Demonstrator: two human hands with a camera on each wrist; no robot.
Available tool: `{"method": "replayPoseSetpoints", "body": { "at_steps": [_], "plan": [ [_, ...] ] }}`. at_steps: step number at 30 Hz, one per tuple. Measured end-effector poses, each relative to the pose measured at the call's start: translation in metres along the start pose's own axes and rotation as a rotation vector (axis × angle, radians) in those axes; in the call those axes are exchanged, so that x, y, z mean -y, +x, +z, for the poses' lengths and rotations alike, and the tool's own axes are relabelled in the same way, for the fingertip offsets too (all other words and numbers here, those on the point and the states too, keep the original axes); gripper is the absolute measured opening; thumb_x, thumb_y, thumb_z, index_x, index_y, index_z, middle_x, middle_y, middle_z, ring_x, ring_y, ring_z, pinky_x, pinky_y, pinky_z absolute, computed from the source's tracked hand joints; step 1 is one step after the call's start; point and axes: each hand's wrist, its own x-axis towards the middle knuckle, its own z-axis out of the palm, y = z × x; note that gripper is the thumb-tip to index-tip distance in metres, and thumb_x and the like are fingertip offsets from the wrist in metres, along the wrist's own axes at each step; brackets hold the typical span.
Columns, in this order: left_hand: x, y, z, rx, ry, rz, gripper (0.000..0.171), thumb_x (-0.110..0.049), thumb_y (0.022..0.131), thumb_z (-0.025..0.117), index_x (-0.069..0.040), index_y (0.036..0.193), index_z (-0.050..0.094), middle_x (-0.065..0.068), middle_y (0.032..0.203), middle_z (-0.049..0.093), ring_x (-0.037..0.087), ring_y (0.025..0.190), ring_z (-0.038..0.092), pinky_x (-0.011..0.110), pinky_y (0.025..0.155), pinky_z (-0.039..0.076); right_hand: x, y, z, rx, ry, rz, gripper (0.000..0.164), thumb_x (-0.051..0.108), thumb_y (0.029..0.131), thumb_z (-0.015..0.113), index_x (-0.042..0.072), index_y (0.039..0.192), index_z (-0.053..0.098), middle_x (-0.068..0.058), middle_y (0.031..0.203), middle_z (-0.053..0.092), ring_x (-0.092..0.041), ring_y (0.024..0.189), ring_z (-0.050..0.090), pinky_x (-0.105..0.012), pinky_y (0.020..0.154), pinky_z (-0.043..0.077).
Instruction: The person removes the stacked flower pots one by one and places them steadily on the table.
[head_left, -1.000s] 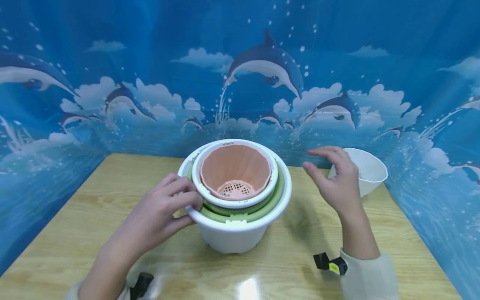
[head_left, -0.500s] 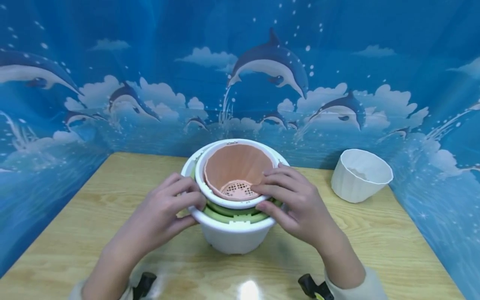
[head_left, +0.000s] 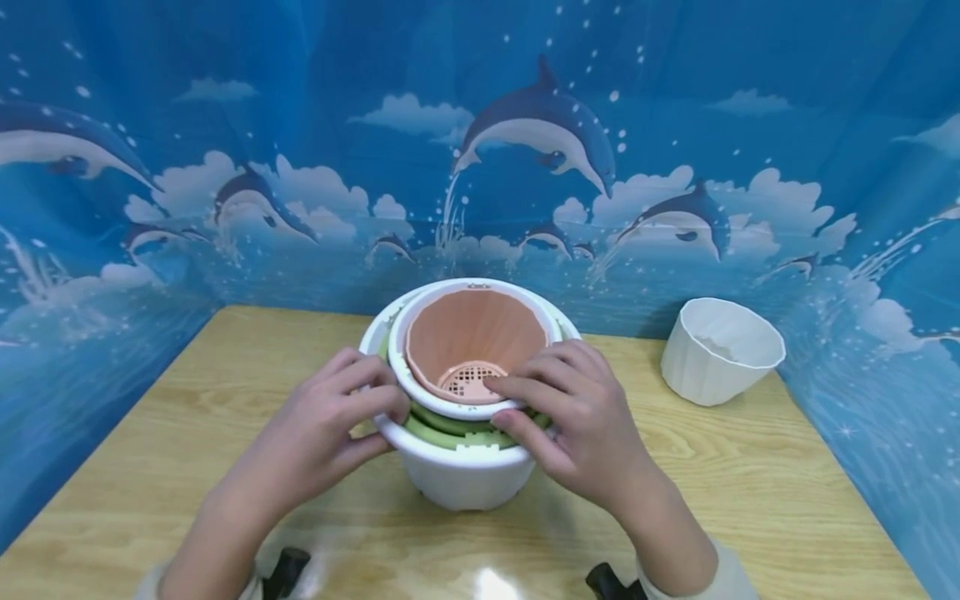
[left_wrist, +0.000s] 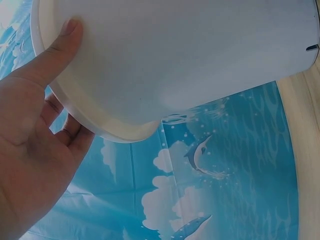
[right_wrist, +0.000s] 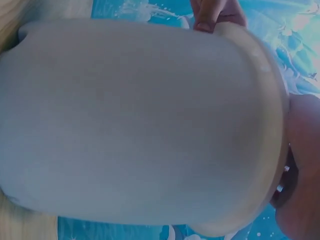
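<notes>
A stack of nested flowerpots stands mid-table in the head view. Its large white outer flowerpot (head_left: 467,479) holds green pots (head_left: 450,433), then a smaller white flowerpot (head_left: 442,407), with a pink flowerpot (head_left: 480,325) with a mesh bottom innermost. My left hand (head_left: 337,412) grips the outer pot's rim, its thumb outside against the wall (left_wrist: 150,60) in the left wrist view. My right hand (head_left: 573,412) pinches the front right rims of the two inner pots, index finger inside the pink one and thumb outside. The right wrist view shows mostly the outer pot's side (right_wrist: 135,125).
A separate white faceted flowerpot (head_left: 720,354) stands at the back right of the wooden table (head_left: 150,467). Behind and beside the table hangs a blue curtain (head_left: 360,83) printed with dolphins.
My right hand has come from beside the separate white pot leftward to the stack, then slid a little further left, taking hold of the inner rims. The left hand stays on the outer rim.
</notes>
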Motion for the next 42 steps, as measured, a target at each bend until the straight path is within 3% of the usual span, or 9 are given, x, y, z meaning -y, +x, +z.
{"method": "replayPoseSetpoints", "body": {
  "at_steps": [4,10,26,42],
  "plan": [
    [-0.0001,0.0000,-0.0007,0.000,-0.001,-0.007,0.031,-0.021,0.071,0.089,-0.032,0.085,0.064,-0.018,0.099,0.060,0.006,0.096,0.048,0.031,0.075,0.050,-0.0024,0.0001,-0.0001,0.032,-0.042,-0.047,0.035,0.038,0.105,0.047,0.019,0.112,0.075,0.004,0.104,0.072,-0.018,0.100,0.061,-0.042,0.093,0.044],
    [-0.0009,-0.0009,-0.0006,0.007,0.006,-0.015,0.031,-0.021,0.070,0.090,-0.032,0.084,0.065,-0.018,0.098,0.060,0.006,0.096,0.048,0.031,0.076,0.051,-0.0035,-0.0018,0.0002,0.084,-0.071,-0.055,0.034,0.036,0.105,0.046,0.019,0.111,0.075,0.005,0.100,0.071,-0.016,0.097,0.061,-0.039,0.093,0.044],
    [-0.0016,-0.0007,0.0002,0.005,0.011,-0.021,0.031,-0.021,0.070,0.090,-0.033,0.084,0.065,-0.018,0.099,0.060,0.006,0.096,0.049,0.031,0.076,0.051,-0.0061,-0.0018,0.0043,0.052,-0.039,-0.127,0.036,0.032,0.107,0.043,0.013,0.103,0.073,0.002,0.095,0.069,-0.020,0.095,0.059,-0.038,0.092,0.045],
    [-0.0028,-0.0009,0.0007,0.002,0.008,-0.021,0.032,-0.021,0.070,0.090,-0.033,0.085,0.065,-0.018,0.099,0.061,0.005,0.097,0.049,0.032,0.077,0.051,-0.0055,-0.0028,0.0050,0.032,-0.029,-0.119,0.035,0.036,0.106,0.044,0.015,0.103,0.073,0.004,0.095,0.070,-0.018,0.095,0.059,-0.042,0.098,0.042]
  ]
}}
